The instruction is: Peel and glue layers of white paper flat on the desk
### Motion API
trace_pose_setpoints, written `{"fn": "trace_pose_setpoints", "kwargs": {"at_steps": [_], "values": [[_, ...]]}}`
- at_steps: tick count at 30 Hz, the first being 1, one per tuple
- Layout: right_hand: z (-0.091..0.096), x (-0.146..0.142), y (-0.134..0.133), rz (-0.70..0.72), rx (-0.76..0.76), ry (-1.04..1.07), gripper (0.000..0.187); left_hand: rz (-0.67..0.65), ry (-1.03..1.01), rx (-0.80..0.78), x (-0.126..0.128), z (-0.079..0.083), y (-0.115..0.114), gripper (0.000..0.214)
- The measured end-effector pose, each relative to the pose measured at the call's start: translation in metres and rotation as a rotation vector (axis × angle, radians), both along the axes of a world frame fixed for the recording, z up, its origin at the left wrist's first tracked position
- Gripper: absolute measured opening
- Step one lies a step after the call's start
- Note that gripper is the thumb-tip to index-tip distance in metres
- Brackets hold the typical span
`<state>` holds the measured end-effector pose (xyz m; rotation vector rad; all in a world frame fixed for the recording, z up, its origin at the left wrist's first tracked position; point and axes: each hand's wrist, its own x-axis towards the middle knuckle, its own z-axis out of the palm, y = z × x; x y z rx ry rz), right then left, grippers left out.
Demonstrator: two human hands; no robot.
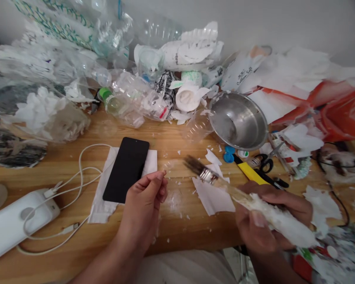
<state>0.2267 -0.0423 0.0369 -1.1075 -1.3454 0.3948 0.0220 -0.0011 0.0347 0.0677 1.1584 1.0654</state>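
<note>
My right hand [266, 221] is closed around the handle of a flat paintbrush [199, 170], together with a wad of white paper [284, 223]. The dark bristles point up and left over the wooden table [177, 142]. My left hand [146, 205] hovers left of the brush with fingers curled and thumb meeting the fingertips; I cannot make out anything between them. It sits just right of a black phone [127, 169] lying face up on a white tissue [102, 205]. White paper scraps [213, 195] lie under the brush.
A steel bowl [239, 120] and a clear plastic cup [198, 126] stand behind the brush. Scissors [263, 162], a yellow knife [250, 171] and blue caps [229, 154] lie to the right. A white power bank [16, 225] with cable sits at left. Crushed bottles and paper pile along the wall.
</note>
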Motion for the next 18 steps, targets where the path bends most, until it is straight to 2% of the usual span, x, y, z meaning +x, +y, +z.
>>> {"fn": "trace_pose_setpoints", "kwargs": {"at_steps": [3, 8, 13, 18], "values": [[-0.006, -0.018, 0.0, 0.042, 0.016, 0.072, 0.021, -0.018, -0.029, -0.001, 0.003, -0.002, -0.004, 0.027], [-0.017, -0.032, -0.003, 0.103, -0.163, 0.036, 0.024, 0.002, -0.113, 0.004, 0.006, -0.002, -0.008, 0.027], [-0.01, -0.026, -0.004, 0.023, -0.205, 0.055, 0.016, -0.032, -0.144, 0.006, 0.005, 0.0, -0.009, 0.025], [-0.003, -0.017, -0.001, -0.119, -0.258, 0.066, 0.013, -0.111, -0.121, 0.039, 0.004, 0.001, -0.008, 0.022]]}}
